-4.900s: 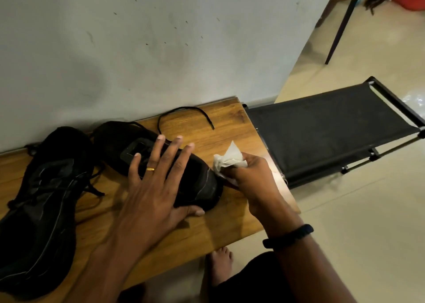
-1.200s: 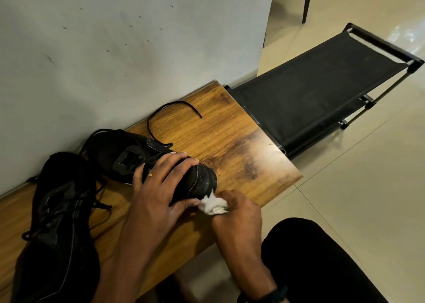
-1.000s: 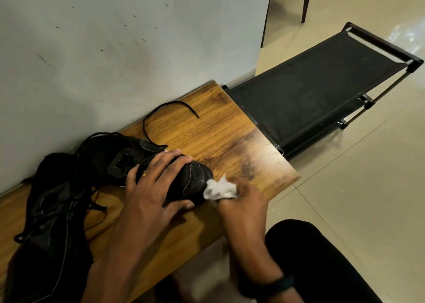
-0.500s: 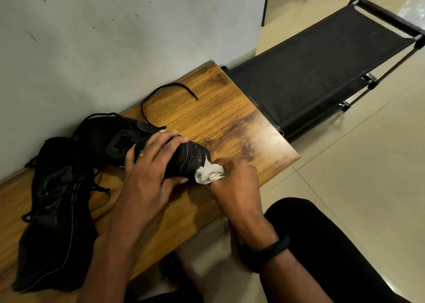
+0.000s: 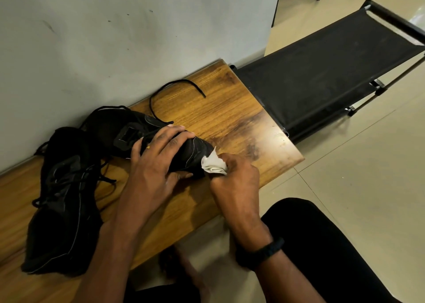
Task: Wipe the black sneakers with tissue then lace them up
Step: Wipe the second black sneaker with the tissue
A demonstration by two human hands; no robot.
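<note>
I see the sneaker (image 5: 193, 152) lying on the bench (image 5: 230, 119), toe pointing right toward its end, long axis along the wall. My left hand (image 5: 154, 164) clamps it; right hand (image 5: 234, 178) fingers pinch the tissue (image 5: 212, 163) against the toe.

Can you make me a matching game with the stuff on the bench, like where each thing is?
Things:
1. white crumpled tissue
2. loose black shoelace
3. black sneaker lying far left
4. black wristband

Places:
A. on the right arm
B. untouched on the wooden bench
C. pinched in the right hand against the held black sneaker's toe
D. curled on the wood near the wall

Pairs: 1-C, 2-D, 3-B, 4-A
</note>
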